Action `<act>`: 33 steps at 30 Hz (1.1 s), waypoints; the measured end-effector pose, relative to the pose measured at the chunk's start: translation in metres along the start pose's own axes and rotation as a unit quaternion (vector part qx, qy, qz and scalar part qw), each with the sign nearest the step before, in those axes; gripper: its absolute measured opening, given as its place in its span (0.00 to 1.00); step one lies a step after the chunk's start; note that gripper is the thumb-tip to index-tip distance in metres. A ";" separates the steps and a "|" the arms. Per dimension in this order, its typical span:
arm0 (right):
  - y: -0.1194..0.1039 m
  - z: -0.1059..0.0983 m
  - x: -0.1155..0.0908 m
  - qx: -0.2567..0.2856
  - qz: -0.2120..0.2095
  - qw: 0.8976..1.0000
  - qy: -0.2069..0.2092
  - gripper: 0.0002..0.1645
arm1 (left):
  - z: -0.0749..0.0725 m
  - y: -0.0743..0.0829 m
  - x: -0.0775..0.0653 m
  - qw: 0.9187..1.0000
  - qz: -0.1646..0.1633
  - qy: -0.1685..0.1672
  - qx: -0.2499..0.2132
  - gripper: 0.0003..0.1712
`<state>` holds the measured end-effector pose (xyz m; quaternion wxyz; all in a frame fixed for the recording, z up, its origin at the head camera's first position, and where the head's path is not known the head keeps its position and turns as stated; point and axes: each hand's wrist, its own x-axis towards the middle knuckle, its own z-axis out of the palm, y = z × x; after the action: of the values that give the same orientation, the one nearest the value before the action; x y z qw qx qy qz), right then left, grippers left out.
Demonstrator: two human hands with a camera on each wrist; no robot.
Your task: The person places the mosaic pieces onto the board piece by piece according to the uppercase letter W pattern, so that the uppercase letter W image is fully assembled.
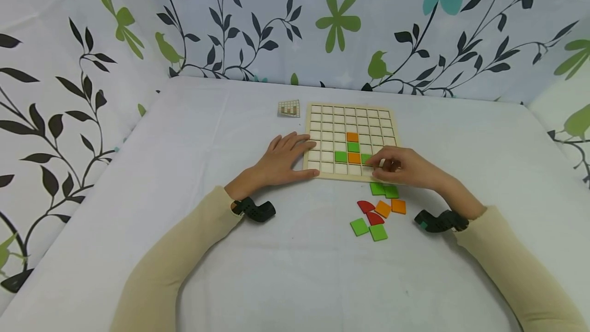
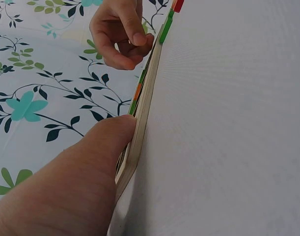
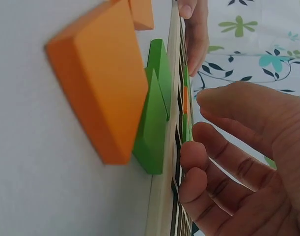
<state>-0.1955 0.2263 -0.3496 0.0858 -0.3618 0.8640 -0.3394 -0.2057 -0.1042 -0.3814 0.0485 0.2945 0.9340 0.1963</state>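
White table (image 1: 258,270) backed by printed cloth (image 1: 295,14). Board (image 1: 327,167) set with five tiles (image 1: 353,147) — left hand (image 1: 287,160) spread, right hand (image 1: 402,166) relaxed.

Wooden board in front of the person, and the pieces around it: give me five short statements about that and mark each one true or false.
1. The left hand is at the board's left side. True.
2. The red pieces lie on the board. False: the two red pieces lie on the table, nearer the person.
3. The right hand is at a green tile on the board. True.
4. Every tile seen on the board is green. False: two orange tiles show there too.
5. The small card lies right of the board. False: it lies to the left.
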 end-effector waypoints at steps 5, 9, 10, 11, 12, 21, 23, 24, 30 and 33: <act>-0.001 0.001 -0.002 0.004 -0.010 1.000 0.000 0.13 | 0.000 -0.001 0.000 1.000 0.000 0.000 0.000 0.43; -0.003 0.002 -0.003 0.003 -0.013 1.000 0.000 0.12 | 0.000 -0.001 0.000 1.000 0.001 0.000 0.000 0.43; -0.004 0.002 -0.004 0.004 -0.014 1.000 -0.001 0.12 | 0.000 -0.001 0.000 1.000 0.001 0.000 -0.001 0.43; -0.004 0.002 -0.005 0.006 -0.015 1.000 -0.001 0.12 | 0.000 -0.001 0.000 1.000 0.002 0.000 -0.002 0.43; -0.005 0.003 -0.006 0.010 -0.017 1.000 -0.003 0.12 | 0.000 -0.001 0.000 1.000 0.003 -0.001 -0.002 0.43; -0.010 0.005 -0.008 0.027 -0.060 0.998 -0.022 0.13 | -0.001 0.001 0.000 1.000 0.001 0.001 0.002 0.43; -0.012 0.005 -0.008 0.032 -0.065 0.997 -0.027 0.13 | -0.001 0.001 0.000 1.000 0.001 0.002 0.003 0.43; -0.012 0.005 -0.008 0.034 -0.067 0.997 -0.031 0.13 | -0.001 0.001 0.000 1.000 0.000 0.001 0.003 0.43; -0.015 0.007 -0.009 0.057 -0.060 0.993 -0.084 0.12 | -0.002 0.002 -0.001 1.000 0.004 0.003 -0.001 0.43; -0.016 0.009 -0.009 0.064 -0.055 0.990 -0.116 0.11 | -0.002 0.002 -0.001 1.000 0.006 0.003 0.000 0.43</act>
<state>-0.1761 0.2197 -0.3466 0.1894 -0.4399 0.8035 -0.3535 -0.2043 -0.1043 -0.3788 0.0443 0.2990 0.9325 0.1975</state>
